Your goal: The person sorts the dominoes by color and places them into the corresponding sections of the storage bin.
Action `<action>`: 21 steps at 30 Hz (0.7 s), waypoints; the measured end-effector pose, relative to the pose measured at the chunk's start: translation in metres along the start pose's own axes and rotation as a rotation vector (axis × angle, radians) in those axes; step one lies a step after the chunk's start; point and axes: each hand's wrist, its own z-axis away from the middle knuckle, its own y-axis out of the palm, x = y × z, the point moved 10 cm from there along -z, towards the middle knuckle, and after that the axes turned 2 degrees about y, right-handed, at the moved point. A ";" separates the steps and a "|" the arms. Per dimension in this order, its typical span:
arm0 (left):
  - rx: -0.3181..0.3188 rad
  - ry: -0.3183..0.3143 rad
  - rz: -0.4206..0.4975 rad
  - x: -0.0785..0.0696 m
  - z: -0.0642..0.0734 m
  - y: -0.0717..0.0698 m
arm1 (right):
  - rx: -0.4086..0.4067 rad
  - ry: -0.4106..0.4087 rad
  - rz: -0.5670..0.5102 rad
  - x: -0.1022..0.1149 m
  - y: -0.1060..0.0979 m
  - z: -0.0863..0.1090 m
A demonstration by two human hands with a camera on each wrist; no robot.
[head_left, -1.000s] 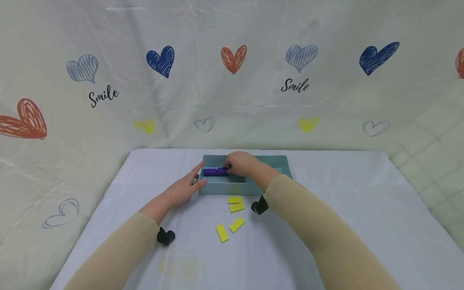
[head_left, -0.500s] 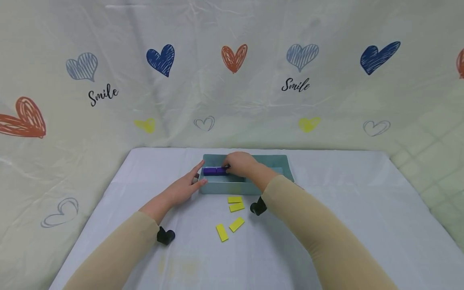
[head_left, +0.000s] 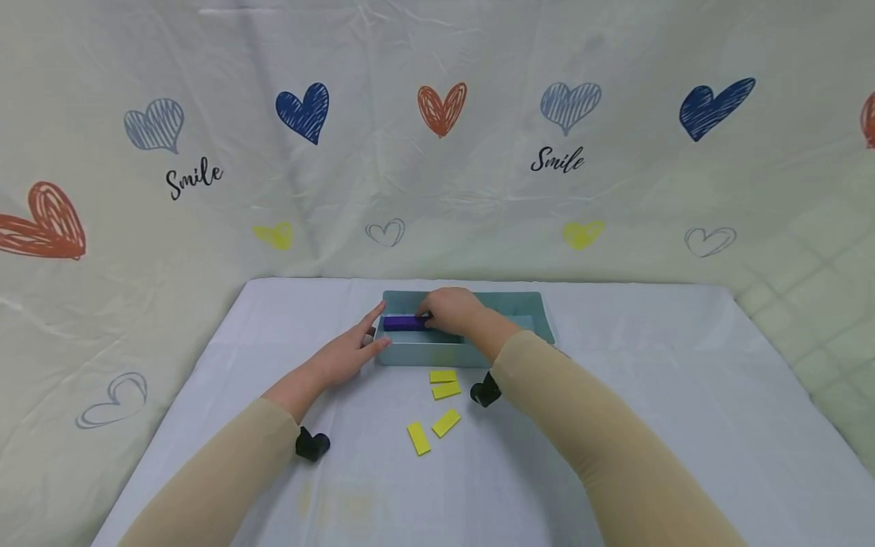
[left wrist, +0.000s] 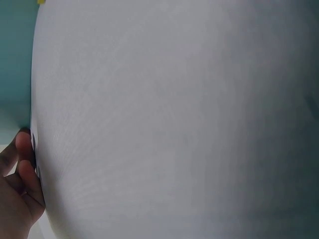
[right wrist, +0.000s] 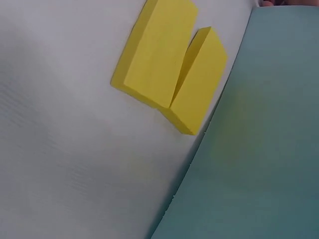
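A teal box (head_left: 418, 355) with low walls stands near the table's far edge. My left hand (head_left: 339, 358) holds its left end, thumb at the front corner and index finger stretched along the end toward the back; in the left wrist view, other fingers (left wrist: 26, 172) are curled against the end. Inside the box, along the left, lies a row of purple blocks (head_left: 403, 324). My right hand (head_left: 456, 310) reaches in over the front wall and pinches the row's right end with curled fingers; the palm hides what lies beneath. In the right wrist view, the box's wall (right wrist: 259, 129) fills the right side.
Several yellow blocks lie on the white cloth before the box: two side by side near its front wall (right wrist: 157, 55), and two nearer me, one slanted (head_left: 446, 423) and one more upright (head_left: 419, 439). A printed curtain (head_left: 478, 190) hangs behind the table.
The right hand's fingertips have shifted slightly left along the purple row, and the seam between the blocks no longer shows. The left hand stays in place on the box.
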 end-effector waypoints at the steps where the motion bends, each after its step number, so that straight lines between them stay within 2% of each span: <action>1: 0.000 0.003 -0.001 -0.001 0.000 0.000 | -0.002 -0.001 0.002 0.000 0.000 0.000; 11: 0.002 0.006 -0.009 -0.002 0.001 0.000 | -0.007 -0.012 -0.017 0.001 -0.004 0.003; 17: 0.009 0.004 0.012 -0.005 0.003 0.000 | -0.039 -0.018 -0.054 -0.001 -0.010 0.005; 21: 0.009 0.003 -0.006 -0.004 0.001 0.000 | -0.064 -0.033 -0.068 -0.002 -0.016 0.009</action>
